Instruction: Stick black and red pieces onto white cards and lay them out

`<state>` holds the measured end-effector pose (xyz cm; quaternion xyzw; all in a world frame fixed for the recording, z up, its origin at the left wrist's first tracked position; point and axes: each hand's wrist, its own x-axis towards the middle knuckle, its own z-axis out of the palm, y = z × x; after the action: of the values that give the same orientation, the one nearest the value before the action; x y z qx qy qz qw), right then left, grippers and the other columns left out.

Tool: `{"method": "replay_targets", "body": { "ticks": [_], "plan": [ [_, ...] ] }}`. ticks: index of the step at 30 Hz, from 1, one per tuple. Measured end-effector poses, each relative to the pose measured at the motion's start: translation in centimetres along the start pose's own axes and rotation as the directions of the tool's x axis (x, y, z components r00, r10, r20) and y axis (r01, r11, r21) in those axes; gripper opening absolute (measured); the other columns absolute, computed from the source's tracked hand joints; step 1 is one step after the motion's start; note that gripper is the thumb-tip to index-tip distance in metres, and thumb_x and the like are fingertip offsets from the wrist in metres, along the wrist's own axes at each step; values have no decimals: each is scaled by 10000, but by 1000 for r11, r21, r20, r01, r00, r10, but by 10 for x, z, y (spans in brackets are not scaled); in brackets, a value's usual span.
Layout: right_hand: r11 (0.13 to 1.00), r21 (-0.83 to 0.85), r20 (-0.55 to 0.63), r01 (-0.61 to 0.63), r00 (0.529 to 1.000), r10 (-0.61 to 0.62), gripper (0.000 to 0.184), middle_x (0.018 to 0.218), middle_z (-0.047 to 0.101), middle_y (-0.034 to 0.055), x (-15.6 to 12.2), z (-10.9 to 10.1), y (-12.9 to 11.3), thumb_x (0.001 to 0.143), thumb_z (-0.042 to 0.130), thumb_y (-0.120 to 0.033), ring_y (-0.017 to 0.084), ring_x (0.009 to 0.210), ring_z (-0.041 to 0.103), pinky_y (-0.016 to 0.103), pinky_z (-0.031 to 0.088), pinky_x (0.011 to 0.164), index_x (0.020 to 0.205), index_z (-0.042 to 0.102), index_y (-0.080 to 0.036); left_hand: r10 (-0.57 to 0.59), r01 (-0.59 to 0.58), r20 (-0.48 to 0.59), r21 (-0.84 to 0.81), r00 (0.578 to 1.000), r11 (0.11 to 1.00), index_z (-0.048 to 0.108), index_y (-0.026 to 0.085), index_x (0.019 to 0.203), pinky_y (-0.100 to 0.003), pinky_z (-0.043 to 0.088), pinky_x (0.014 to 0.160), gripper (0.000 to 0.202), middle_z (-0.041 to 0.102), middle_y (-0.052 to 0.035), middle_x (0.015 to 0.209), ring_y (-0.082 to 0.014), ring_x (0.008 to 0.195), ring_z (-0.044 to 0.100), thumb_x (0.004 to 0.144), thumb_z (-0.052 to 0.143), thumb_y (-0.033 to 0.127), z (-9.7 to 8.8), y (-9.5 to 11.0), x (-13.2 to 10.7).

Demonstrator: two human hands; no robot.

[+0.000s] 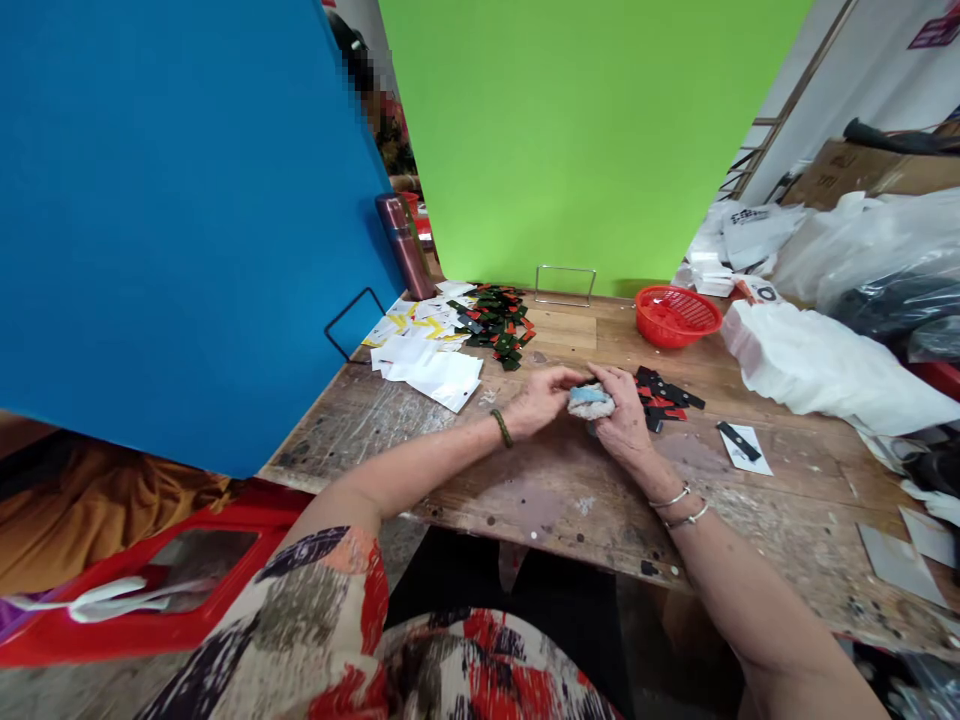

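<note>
In my right hand point(624, 420) is a crumpled light blue and whitish cloth point(591, 400), clasped between fingers and palm. My left hand point(541, 402) meets it above the worktable, its thumb and fingers pinched together at the far side of the cloth. Whatever the left fingertips hold is hidden; a dark edge shows there. Just right of my right hand lies a small heap of black and red strips point(664, 398). Farther off to the left is a bigger pile of dark green and red pieces point(499, 322).
White and yellow paper slips point(431, 365) lie at the left. A red plastic basket point(677, 316) holds red pieces at the back right. One black strip point(739, 441) rests on a white card. A maroon flask point(405, 246) stands against the blue panel point(180, 200); a green panel point(585, 130) closes the back.
</note>
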<state>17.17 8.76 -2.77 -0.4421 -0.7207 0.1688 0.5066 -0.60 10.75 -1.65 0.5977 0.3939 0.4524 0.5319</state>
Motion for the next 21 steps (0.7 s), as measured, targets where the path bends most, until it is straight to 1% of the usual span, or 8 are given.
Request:
{"method": "replay_targets", "body": {
  "ticks": [3, 8, 11, 14, 16, 18, 19, 21],
  "plan": [
    [963, 188, 123, -194, 977, 173, 382, 968, 747, 70, 0, -3, -5, 763, 600, -292, 236, 878, 689, 398, 583, 818, 1101, 749, -195, 37, -7, 153, -187, 988, 982, 699, 133, 976, -303, 579, 719, 394, 733, -50, 894, -154, 748, 685, 699, 853, 367, 21, 2, -10],
    [921, 201, 56, -333, 943, 329, 414, 981, 771, 51, 9, -23, 5, 687, 685, -319, 218, 857, 702, 339, 577, 754, 1081, 754, -211, -8, 31, 110, -209, 994, 977, 641, 135, 909, -293, 580, 693, 331, 712, -28, 816, -130, 680, 678, 705, 848, 294, 33, -2, 6],
    [897, 205, 29, -393, 918, 396, 414, 932, 773, 64, 14, -35, 13, 651, 700, -337, 203, 773, 688, 314, 562, 681, 1028, 759, -175, -15, 27, 115, -104, 993, 994, 642, 126, 948, -293, 581, 711, 199, 733, -54, 856, -140, 722, 702, 783, 741, 173, 36, -7, 18],
    [888, 148, -2, -436, 897, 441, 332, 828, 768, 62, 17, -45, 18, 666, 678, -354, 196, 692, 664, 294, 532, 617, 920, 772, -161, 89, -116, 120, 241, 989, 964, 695, 140, 994, -321, 566, 834, 163, 760, -74, 958, -168, 859, 709, 835, 660, 131, 22, -6, 32],
    [894, 42, -73, -445, 891, 447, 316, 805, 768, 70, 18, -52, 20, 680, 674, -364, 216, 704, 669, 311, 533, 636, 902, 782, -166, 154, -159, 59, 593, 986, 789, 730, 171, 1017, -344, 522, 946, 175, 760, -83, 1057, -199, 993, 684, 891, 609, 157, -1, -2, 46],
    [903, -103, -171, -417, 902, 397, 319, 858, 774, 97, 19, -57, 21, 696, 665, -350, 252, 788, 687, 363, 550, 730, 928, 789, -169, 142, -20, -62, 857, 988, 515, 741, 183, 1041, -375, 470, 1020, 217, 741, -108, 1140, -241, 1113, 635, 926, 558, 168, -30, 2, 63],
    [907, -177, -214, -381, 915, 343, 327, 911, 775, 117, 20, -58, 20, 702, 653, -328, 272, 853, 691, 397, 550, 800, 951, 789, -166, 84, 63, -102, 921, 991, 384, 744, 188, 1047, -385, 464, 1016, 221, 737, -115, 1135, -262, 1140, 613, 915, 568, 169, -44, 3, 72],
    [916, -272, -250, -294, 941, 227, 351, 1006, 764, 150, 19, -57, 19, 711, 628, -282, 300, 964, 683, 456, 524, 917, 997, 782, -152, 61, 135, -160, 945, 985, 297, 750, 164, 1058, -427, 444, 1018, 229, 728, -159, 1109, -318, 1193, 566, 889, 595, 175, -67, 4, 88]
  ]
}}
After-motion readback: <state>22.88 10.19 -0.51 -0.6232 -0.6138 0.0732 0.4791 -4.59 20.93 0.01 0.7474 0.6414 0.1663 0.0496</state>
